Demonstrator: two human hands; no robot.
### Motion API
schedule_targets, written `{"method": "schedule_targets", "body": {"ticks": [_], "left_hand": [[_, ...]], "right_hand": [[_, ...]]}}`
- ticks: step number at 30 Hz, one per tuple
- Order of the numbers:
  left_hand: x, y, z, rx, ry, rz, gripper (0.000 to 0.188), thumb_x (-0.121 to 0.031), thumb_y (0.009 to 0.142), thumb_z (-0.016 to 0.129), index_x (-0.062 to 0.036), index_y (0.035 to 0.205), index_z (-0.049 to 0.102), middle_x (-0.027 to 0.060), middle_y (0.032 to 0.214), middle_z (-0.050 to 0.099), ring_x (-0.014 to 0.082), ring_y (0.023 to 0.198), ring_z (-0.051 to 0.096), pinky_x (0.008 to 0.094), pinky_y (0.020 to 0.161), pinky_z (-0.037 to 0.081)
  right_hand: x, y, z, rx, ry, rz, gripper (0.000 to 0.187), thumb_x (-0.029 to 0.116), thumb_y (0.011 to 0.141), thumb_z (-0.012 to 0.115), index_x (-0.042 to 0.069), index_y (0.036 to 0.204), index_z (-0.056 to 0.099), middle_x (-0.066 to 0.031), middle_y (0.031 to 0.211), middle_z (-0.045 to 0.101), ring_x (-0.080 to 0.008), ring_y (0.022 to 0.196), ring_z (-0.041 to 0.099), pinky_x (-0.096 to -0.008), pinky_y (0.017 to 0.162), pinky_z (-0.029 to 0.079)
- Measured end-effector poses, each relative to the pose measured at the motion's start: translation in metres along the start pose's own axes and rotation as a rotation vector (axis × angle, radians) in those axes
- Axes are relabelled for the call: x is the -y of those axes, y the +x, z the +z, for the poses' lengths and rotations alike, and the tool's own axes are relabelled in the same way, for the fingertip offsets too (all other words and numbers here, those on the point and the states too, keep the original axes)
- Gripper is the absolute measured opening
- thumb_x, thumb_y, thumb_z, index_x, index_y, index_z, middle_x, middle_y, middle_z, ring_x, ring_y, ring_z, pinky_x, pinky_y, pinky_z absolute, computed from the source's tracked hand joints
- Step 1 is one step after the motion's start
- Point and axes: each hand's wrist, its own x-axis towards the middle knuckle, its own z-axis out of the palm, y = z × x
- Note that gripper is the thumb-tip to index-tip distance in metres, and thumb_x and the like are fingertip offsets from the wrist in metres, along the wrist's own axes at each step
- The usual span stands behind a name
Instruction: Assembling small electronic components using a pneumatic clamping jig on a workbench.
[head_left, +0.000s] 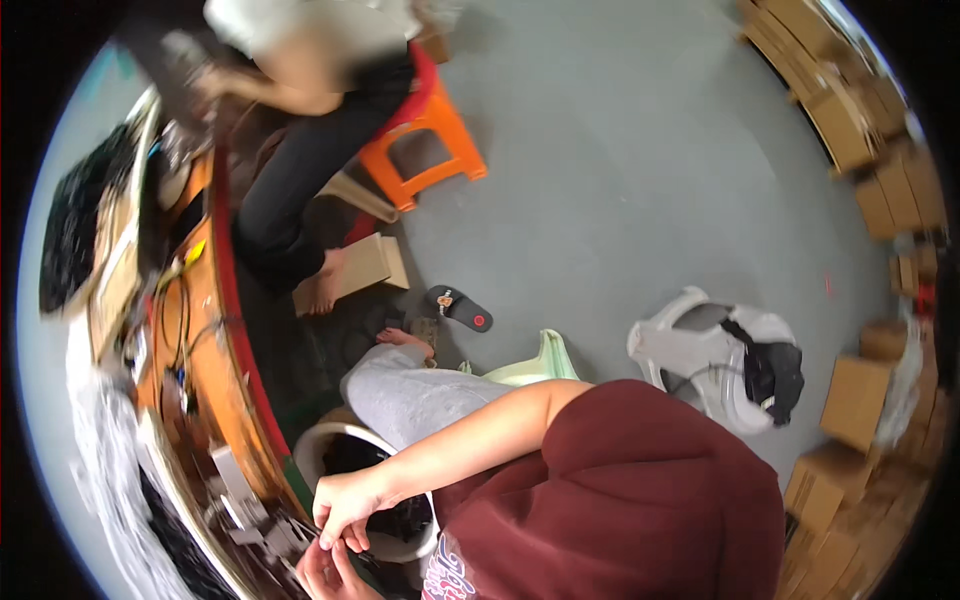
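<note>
My right hand reaches across from the maroon sleeve, its thumb and fingers pinched together. Just below it my left hand comes in at the lower edge, fingers bent, its fingertips meeting those of the right. Whatever lies between the fingertips is too small and covered to make out. Beneath and beside the hands stands a round white bucket with dark contents. Close to the left of my hands, small grey and white pieces lie along the edge of the wooden workbench.
Another person sits beyond at the bench on an orange stool, hands blurred. A black slipper and a whitish plastic chair with a black bag are on the floor. Cardboard boxes line the right.
</note>
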Motion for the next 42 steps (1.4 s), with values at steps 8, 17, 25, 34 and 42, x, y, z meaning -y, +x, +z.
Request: {"method": "schedule_targets", "body": {"ticks": [8, 17, 25, 34, 42], "left_hand": [[0.027, -0.02, -0.025, -0.02, -0.157, -0.12, 0.025, 0.011, 0.073, 0.073, 0.0033, 0.096, 0.068, 0.0078, 0.094, 0.059, 0.0135, 0.08, 0.062, 0.0217, 0.065, 0.053], [0.061, -0.03, -0.046, -0.427, -0.081, -0.091, 0.029, 0.006, 0.065, 0.076, 0.0024, 0.092, 0.068, 0.0096, 0.09, 0.059, 0.0188, 0.083, 0.059, 0.026, 0.067, 0.05], [0.102, -0.015, -0.047, -0.424, 0.246, -0.175, 0.027, 0.0, 0.068, 0.078, 0.0019, 0.093, 0.067, 0.0152, 0.116, 0.066, 0.0249, 0.091, 0.067, 0.0317, 0.077, 0.054], [0.111, -0.005, -0.054, -0.328, 0.413, -0.121, 0.022, -0.01, 0.073, 0.073, -0.0002, 0.092, 0.066, 0.0148, 0.118, 0.065, 0.0195, 0.071, 0.065, 0.0299, 0.068, 0.053], [0.109, -0.004, -0.054, -0.317, 0.423, -0.177, 0.023, -0.01, 0.07, 0.076, -0.0034, 0.09, 0.068, 0.0106, 0.116, 0.067, 0.0154, 0.06, 0.062, 0.0261, 0.056, 0.047]], "right_hand": [[0.002, 0.007, 0.013, 0.041, -0.14, 0.251, 0.032, 0.015, 0.091, 0.064, -0.01, 0.108, 0.057, -0.0138, 0.075, 0.066, -0.016, 0.058, 0.064, -0.0271, 0.053, 0.054], [0.004, 0.057, 0.055, -0.107, -0.218, 0.323, 0.022, 0.007, 0.092, 0.062, -0.006, 0.109, 0.057, -0.0101, 0.088, 0.064, -0.0111, 0.06, 0.062, -0.0247, 0.052, 0.052], [0.019, 0.075, 0.053, -0.241, -0.384, 0.136, 0.016, -0.002, 0.09, 0.058, -0.007, 0.105, 0.057, -0.0141, 0.087, 0.064, -0.017, 0.054, 0.061, -0.0261, 0.049, 0.05], [0.014, 0.079, 0.053, -0.231, -0.385, 0.19, 0.017, 0.0, 0.089, 0.06, -0.009, 0.103, 0.056, -0.0169, 0.085, 0.064, -0.0183, 0.051, 0.06, -0.0266, 0.047, 0.049], [0.01, 0.083, 0.054, -0.229, -0.379, 0.175, 0.018, 0.002, 0.089, 0.06, -0.008, 0.103, 0.055, -0.0173, 0.084, 0.063, -0.0178, 0.05, 0.06, -0.0262, 0.046, 0.049]]}}
